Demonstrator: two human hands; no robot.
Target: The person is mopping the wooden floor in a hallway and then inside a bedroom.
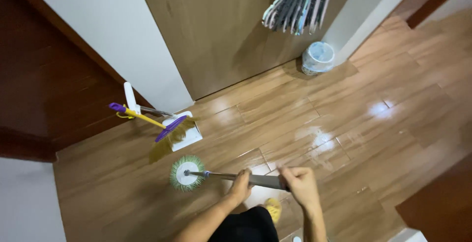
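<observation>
view from above, looking down at a person's two bare forearms over a glossy wooden plank floor [344, 124]. nearest the viewer, a yellow slipper [273, 208] shows just beneath the hands. the right hand [301, 185] wraps around the upper part of a grey metal mop handle [231, 176], its fingers curled and pressed together in a fist on the pole. the left hand [241, 185] grips the same handle just beside it, toward the mop head, its fingers also curled tight around the pole. the handle runs from the hands to a round spin mop head [186, 173], a white disc ringed with green fringe, which lies on the floor.

beyond the mop head, nearer the wall, a broom with a yellow stick and purple fittings [147, 119] leans over a white dustpan [182, 131]. further from the mop head, a closed wooden door [216, 30] stands in a white wall. clothes hangers [300, 3] hang in a bunch in front of the door. below the hangers, far from the mop head, a small round waste bin [317, 57] sits on the floor in the corner.
</observation>
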